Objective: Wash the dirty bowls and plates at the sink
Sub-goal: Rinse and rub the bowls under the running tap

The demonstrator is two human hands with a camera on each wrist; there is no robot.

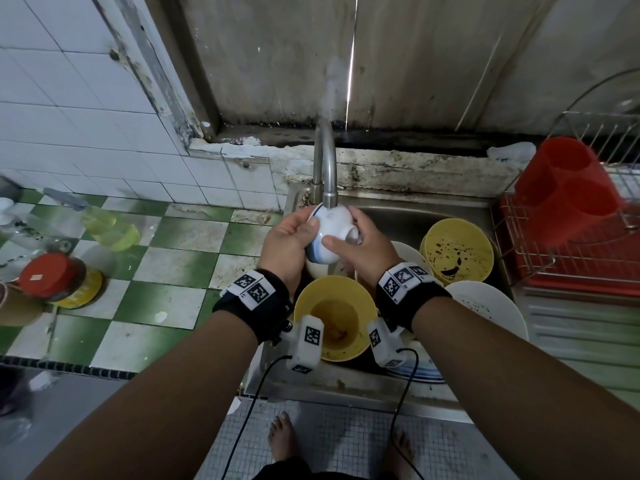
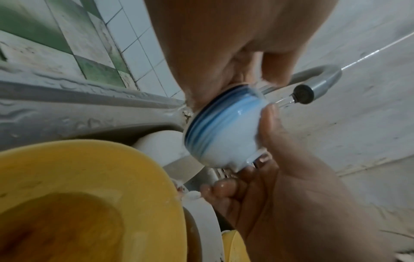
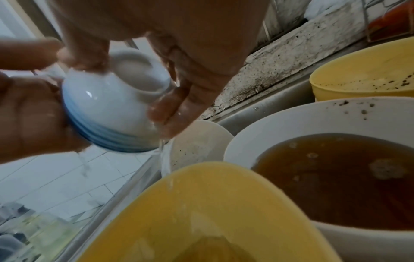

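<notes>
Both hands' grip holds the small bowl under the faucet.

No readable text, label or number shows.

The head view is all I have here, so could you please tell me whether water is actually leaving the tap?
Observer: Yes. The left wrist view shows a thin stream leaving the faucet nozzle toward the blue-banded white bowl.
Operator: Thank you. How is that bowl turned?
Observer: Its foot ring faces the right wrist camera, and water drips off the rim near the right hand fingertips.
Operator: What lies under my right forearm?
Observer: A white bowl with a pool of brown liquid, specks on its rim.
Operator: And the left hand?
Observer: The left hand grips the bowl at its rim, over the near yellow bowl.
</notes>
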